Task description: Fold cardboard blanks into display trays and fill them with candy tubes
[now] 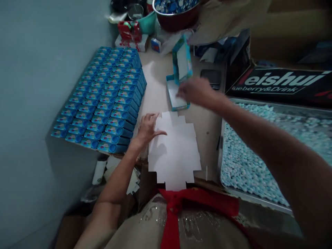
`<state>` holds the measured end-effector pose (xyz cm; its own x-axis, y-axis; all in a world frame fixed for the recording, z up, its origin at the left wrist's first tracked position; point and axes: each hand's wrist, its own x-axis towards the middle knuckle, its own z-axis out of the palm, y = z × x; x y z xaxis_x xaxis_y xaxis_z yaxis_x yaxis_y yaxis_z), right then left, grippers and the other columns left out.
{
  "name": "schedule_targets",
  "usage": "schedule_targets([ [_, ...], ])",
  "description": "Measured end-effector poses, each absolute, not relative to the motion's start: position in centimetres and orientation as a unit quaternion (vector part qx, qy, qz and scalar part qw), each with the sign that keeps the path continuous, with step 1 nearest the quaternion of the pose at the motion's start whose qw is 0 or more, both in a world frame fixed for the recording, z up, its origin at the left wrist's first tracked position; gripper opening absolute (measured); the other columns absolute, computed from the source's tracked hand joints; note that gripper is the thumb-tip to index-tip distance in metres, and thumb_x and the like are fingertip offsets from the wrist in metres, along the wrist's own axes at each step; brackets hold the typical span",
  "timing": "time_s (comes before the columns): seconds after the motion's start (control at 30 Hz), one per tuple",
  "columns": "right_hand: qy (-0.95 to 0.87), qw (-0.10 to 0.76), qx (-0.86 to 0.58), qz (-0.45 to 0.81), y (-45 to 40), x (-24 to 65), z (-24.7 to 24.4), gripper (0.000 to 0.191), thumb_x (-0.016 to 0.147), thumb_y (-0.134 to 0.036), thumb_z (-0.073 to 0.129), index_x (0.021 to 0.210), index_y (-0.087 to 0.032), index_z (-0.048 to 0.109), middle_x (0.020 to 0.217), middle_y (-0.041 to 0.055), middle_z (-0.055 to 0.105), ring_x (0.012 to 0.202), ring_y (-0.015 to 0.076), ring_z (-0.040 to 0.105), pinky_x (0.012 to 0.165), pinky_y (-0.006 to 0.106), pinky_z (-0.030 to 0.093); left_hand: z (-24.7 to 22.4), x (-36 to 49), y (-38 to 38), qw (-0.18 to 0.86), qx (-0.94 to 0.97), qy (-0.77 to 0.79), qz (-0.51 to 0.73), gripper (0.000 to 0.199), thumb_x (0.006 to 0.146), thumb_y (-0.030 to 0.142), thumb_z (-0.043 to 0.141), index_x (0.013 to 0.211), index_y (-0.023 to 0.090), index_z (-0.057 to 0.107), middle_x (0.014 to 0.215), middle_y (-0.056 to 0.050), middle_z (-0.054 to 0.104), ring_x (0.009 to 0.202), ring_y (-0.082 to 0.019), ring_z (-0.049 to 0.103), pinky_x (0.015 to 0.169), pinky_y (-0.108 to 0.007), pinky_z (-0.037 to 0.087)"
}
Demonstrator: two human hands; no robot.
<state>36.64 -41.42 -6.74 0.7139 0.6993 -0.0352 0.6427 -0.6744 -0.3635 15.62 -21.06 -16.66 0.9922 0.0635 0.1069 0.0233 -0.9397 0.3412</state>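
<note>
A flat white die-cut carton blank (174, 148) lies in front of me, its notched lower end at the table's near edge. My left hand (148, 128) rests at its upper left edge, thumb stretched over the white face and fingers apart. Farther up the table stands a blue display box (183, 65), white inside, with its lid raised. My right hand (194, 90) is at the box's right side, in front of where lid and tray meet. Motion smears its fingers, so I cannot see whether they grip the box.
Stacked small blue packs (103, 100) fill the left side by the wall. At right, a metal tray (221, 166) holds pale blue and white pieces. Behind it stands a black printed carton (282, 83). A metal bowl (176, 20) of blue items is at the back.
</note>
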Motion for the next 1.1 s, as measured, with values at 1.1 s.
schedule_targets([
  [1.1, -0.038, 0.655, -0.695, 0.295, -51.2, 23.3, -14.7, 0.044, 0.075, -0.043, 0.078, 0.115, -0.026, 0.072, 0.096, 0.0038, 0.078, 0.081, 0.0243, 0.073, 0.072, 0.037, 0.06, -15.0, 10.2, -25.0, 0.747, 0.641, 0.177, 0.014, 0.074, 0.075, 0.047, 0.08, 0.142, 0.02, 0.063, 0.114, -0.012, 0.082, 0.096, -0.03, 0.079, 0.086, -0.047, 0.066],
])
